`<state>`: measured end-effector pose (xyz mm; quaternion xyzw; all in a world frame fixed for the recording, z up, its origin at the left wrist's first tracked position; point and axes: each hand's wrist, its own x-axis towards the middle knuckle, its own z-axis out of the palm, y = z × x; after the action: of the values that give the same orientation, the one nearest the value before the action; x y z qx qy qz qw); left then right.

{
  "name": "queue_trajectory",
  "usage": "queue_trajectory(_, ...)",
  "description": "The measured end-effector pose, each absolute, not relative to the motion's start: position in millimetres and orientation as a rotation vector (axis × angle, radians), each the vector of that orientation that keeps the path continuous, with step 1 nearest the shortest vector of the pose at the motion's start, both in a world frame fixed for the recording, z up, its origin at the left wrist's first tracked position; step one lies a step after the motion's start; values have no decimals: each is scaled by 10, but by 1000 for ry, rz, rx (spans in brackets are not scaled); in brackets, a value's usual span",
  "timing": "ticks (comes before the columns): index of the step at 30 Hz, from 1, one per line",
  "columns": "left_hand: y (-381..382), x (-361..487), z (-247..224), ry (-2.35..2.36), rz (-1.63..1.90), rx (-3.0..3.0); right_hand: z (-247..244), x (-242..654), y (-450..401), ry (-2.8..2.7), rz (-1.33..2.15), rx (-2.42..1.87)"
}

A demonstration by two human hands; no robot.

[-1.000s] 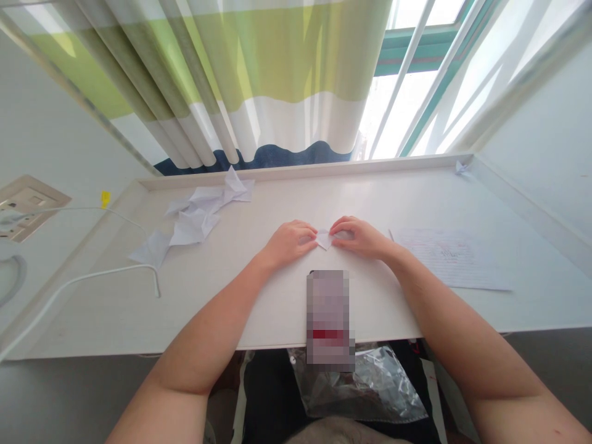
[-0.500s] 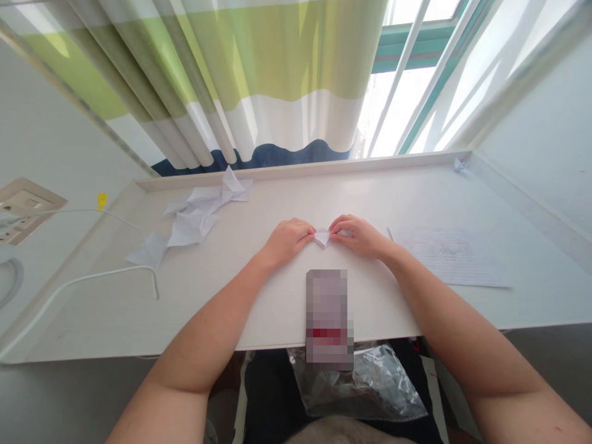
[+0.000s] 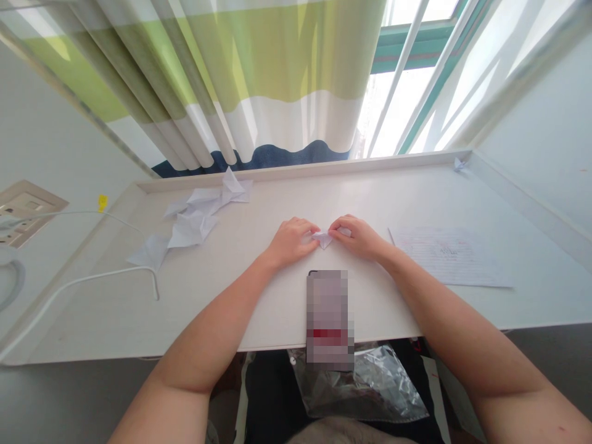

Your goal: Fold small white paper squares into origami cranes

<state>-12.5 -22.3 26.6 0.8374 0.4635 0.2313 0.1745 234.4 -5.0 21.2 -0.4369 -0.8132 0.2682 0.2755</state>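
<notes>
A small folded piece of white paper (image 3: 323, 239) is held between my two hands, just above or on the white desk (image 3: 259, 296). My left hand (image 3: 294, 240) has its thumb and fingers around the paper's left side, with the thumb lower and a gap showing between thumb and fingers. My right hand (image 3: 354, 236) pinches the paper's right side. Parts of the paper are hidden behind the fingertips. Nearer to me, a phone (image 3: 327, 308) with a blurred-out screen sits at the desk's front edge.
Several folded white papers (image 3: 192, 227) lie at the back left. A lined sheet with writing (image 3: 456, 256) is on the right, and a small folded paper (image 3: 459, 164) stands in the far right corner. White cable-like tubing (image 3: 106, 275) crosses the left side. Clear plastic (image 3: 370, 388) covers my lap.
My left thumb has moved down and apart from the fingers along the paper. The folded paper's shape looks slightly wider at the top. My right hand has hardly moved.
</notes>
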Motion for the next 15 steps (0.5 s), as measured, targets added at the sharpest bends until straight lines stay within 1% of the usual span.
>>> queue_trajectory(6, -231, -38, 281, 1440, 608, 2215, 207, 2287, -65, -2143, 671, -1313)
queue_trajectory(15, -223, 65, 299, 1547, 552, 2163, 205, 2266, -70, -2192, 608, -1290)
